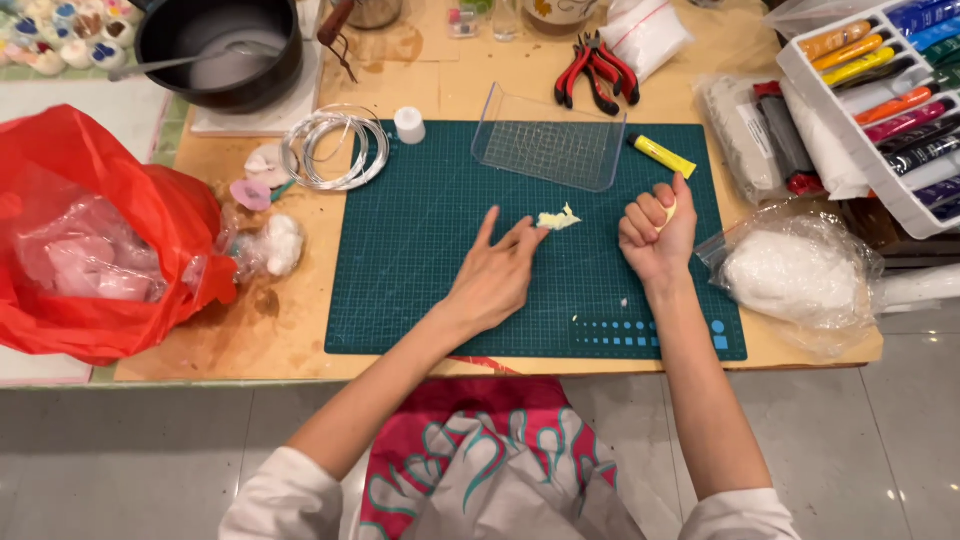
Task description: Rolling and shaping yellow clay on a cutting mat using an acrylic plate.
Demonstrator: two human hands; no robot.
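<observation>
My left hand (pixel 497 272) lies on the dark green cutting mat (pixel 420 280), fingers spread, its fingertips touching a small flattened piece of pale yellow clay (pixel 558 218). My right hand (pixel 655 230) is closed in a fist on the mat to the right, with a bit of pale yellow clay (pixel 671 210) showing between thumb and fingers. A yellow paint tube (pixel 662 156) lies just beyond that hand. A clear plastic tray (pixel 548 148) stands at the mat's far edge.
A red plastic bag (pixel 95 235) fills the left side. Wire coil (pixel 333 148), white cap (pixel 409 124), black pot (pixel 220 50) and red pliers (pixel 597 68) sit at the back. Paint tubes in a white box (pixel 890 100) and a bag of white clay (pixel 795 275) are on the right.
</observation>
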